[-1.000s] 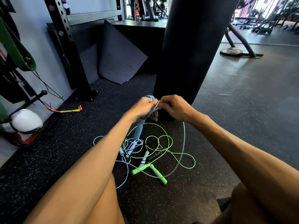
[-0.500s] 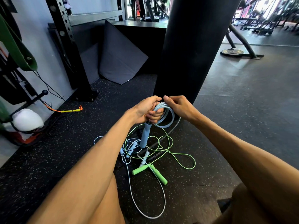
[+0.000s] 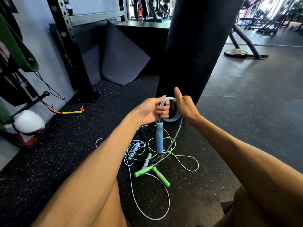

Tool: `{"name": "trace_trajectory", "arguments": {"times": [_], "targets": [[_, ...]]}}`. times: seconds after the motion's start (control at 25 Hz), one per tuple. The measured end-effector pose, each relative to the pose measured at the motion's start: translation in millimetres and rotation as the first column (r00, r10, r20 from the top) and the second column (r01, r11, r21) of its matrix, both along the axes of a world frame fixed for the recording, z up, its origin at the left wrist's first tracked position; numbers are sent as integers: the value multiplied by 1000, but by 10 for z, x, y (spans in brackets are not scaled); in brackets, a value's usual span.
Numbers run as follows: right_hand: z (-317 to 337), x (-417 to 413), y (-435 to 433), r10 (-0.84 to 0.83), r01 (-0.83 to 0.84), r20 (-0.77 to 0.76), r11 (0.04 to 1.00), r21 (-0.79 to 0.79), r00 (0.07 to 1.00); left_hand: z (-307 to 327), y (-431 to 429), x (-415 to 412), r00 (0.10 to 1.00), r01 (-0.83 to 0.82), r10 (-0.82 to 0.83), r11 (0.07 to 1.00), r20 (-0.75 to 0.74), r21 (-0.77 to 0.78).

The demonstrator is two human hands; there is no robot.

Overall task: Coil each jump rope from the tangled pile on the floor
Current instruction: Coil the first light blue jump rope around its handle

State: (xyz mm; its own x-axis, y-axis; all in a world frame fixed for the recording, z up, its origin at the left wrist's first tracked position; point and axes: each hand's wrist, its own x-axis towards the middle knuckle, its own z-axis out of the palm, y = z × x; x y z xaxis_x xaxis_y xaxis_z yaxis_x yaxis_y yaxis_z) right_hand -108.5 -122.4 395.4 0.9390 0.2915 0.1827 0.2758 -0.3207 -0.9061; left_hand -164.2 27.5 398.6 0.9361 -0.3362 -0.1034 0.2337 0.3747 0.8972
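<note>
Blue rope (image 3: 174, 118): several small loops bunched between my two hands, held up in front of the punching bag (image 3: 193, 46) and above the pile (image 3: 144, 154) on the floor (image 3: 49, 161).

Left hand (image 3: 151, 110): fingers curled tight round the loops on their left side.

Right hand (image 3: 184, 105): fingers hooked round the loops from the right. The thumb points straight up, off the rope.

Blue handle (image 3: 159, 138): hangs upright just below my left hand. I cannot tell whether its lower end touches the pile.

One free strand drops from the right side of the loops down into the pile.

Pile, uncoiled:
- Green rope (image 3: 191, 163) sprawls in open loops, widest to the right.
- Two green handles (image 3: 161, 177) meet end to end in a V at the near edge.
- A pale rope (image 3: 165, 208) throws one big loop towards my knees.
- A pale handle (image 3: 136, 147) lies on the left.
- A black handle (image 3: 158, 158) lies mid-pile, under the green loops.

Surroundings: rack post (image 3: 70, 46) far left, grey mat (image 3: 123, 63) leaning behind it, weight plate (image 3: 235, 52) far right.
</note>
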Motion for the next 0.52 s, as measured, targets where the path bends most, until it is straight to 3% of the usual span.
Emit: {"name": "trace_trajectory", "arguments": {"times": [0.12, 0.24, 0.36, 0.52], "targets": [[-46, -30, -102, 106, -97, -228, 994, 51, 968, 10, -4, 33, 994, -112, 110, 977, -19, -182], [-98, -72, -186, 225, -214, -469, 974, 79, 854, 19, 29, 92, 955, -297, 287, 899, -79, -322], [-105, -122, -219, 338, -370, -589, 926, 71, 734, 40, 16, 136, 867, -494, 482, 795, -130, -352], [-126, -216, -229, 413, -570, -673, 821, -16, 614, 63, 49, 216, 672, -730, 730, 624, -123, -280]]}}
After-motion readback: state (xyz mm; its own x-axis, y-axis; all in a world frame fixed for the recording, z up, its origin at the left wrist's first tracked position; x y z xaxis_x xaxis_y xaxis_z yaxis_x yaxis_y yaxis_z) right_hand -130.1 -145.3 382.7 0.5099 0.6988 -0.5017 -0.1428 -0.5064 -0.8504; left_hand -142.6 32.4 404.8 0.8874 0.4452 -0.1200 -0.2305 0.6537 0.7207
